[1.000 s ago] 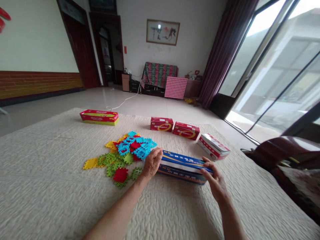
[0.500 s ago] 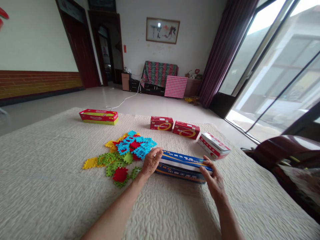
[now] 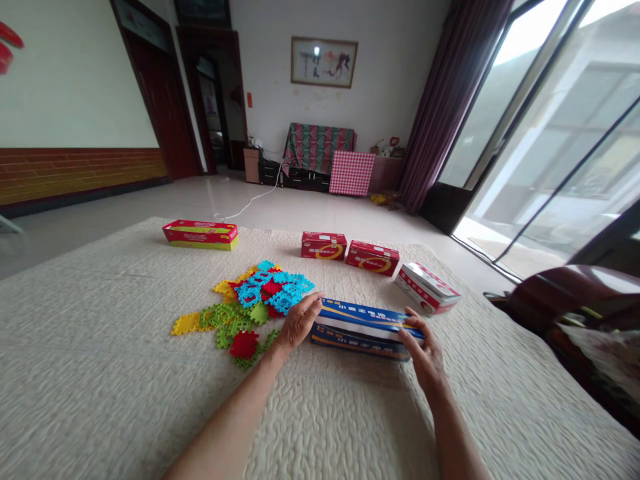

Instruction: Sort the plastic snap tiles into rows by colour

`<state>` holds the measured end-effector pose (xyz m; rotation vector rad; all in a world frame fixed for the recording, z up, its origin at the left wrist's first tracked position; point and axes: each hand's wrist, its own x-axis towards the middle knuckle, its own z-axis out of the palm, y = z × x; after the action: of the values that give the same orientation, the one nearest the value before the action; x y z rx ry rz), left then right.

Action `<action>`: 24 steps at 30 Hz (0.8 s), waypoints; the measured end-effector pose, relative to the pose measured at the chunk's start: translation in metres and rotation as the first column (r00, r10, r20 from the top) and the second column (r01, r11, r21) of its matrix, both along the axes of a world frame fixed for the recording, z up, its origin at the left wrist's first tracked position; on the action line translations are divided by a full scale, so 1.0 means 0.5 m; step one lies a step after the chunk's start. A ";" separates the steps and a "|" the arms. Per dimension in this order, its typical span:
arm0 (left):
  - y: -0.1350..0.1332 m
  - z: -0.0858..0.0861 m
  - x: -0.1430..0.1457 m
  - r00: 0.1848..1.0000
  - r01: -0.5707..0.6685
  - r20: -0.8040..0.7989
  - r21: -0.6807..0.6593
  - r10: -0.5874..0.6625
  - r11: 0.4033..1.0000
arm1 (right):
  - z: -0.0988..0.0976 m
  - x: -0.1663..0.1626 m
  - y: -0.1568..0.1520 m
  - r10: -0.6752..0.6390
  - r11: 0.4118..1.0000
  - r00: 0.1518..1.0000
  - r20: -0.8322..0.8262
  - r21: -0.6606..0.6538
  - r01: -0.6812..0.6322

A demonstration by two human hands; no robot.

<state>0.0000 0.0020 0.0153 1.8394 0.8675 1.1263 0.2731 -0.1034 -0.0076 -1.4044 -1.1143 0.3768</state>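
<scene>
A long blue cardboard box (image 3: 361, 347) with white and gold print rests on the quilted cover in front of me. Its lid flap (image 3: 365, 312) stands slightly raised, with a narrow dark gap along the front edge. My left hand (image 3: 300, 321) grips the lid's left end, thumb and fingers on the top edge. At the right end, my right hand (image 3: 423, 347) has its fingers on top and its thumb at the front. The inside of the box is hidden. Left of the box lies a pile of blue, red, green and yellow interlocking plastic pieces (image 3: 273, 290).
Two red boxes (image 3: 324, 247) (image 3: 373, 259) stand behind the blue box. A white and red box (image 3: 427, 290) is to their right. A red and yellow-green box (image 3: 201, 235) sits at the far left of the quilted cover (image 3: 125, 373). Dark wooden furniture (image 3: 585, 303) borders the right side.
The view has shifted slightly. Both hands keep their places on the blue box's lid, and the gap under the lid looks about the same.
</scene>
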 end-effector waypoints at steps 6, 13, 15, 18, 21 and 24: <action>-0.020 -0.012 -0.012 0.984 0.105 0.160 -0.143 -0.082 0.984 | -0.001 -0.010 0.000 -0.030 0.998 1.000 -0.004 0.049 0.030; -0.053 -0.001 -0.020 0.997 0.005 0.076 -0.056 -0.001 0.998 | 0.001 -0.018 -0.015 -0.003 0.998 0.998 -0.056 0.057 0.006; -0.066 0.002 -0.032 0.999 -0.009 0.048 0.017 0.008 1.000 | 0.003 -0.027 -0.025 0.005 0.999 0.998 -0.060 0.045 -0.003; -0.079 -0.002 -0.051 1.000 -0.015 0.029 0.086 0.012 0.996 | 0.008 -0.043 -0.041 0.027 0.999 0.998 -0.053 0.028 -0.026; -0.085 -0.013 -0.060 1.000 -0.022 0.016 0.144 0.020 0.989 | 0.015 -0.056 -0.054 0.049 0.999 0.998 -0.034 0.020 -0.049; -0.088 -0.024 -0.059 0.999 -0.037 0.019 0.196 0.034 0.980 | 0.015 -0.062 -0.063 0.045 0.999 0.999 -0.010 0.025 -0.045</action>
<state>-0.0297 -0.0421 0.0035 1.9788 0.8076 1.2861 0.2420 -0.1349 0.0000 -1.3560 -1.1398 0.4013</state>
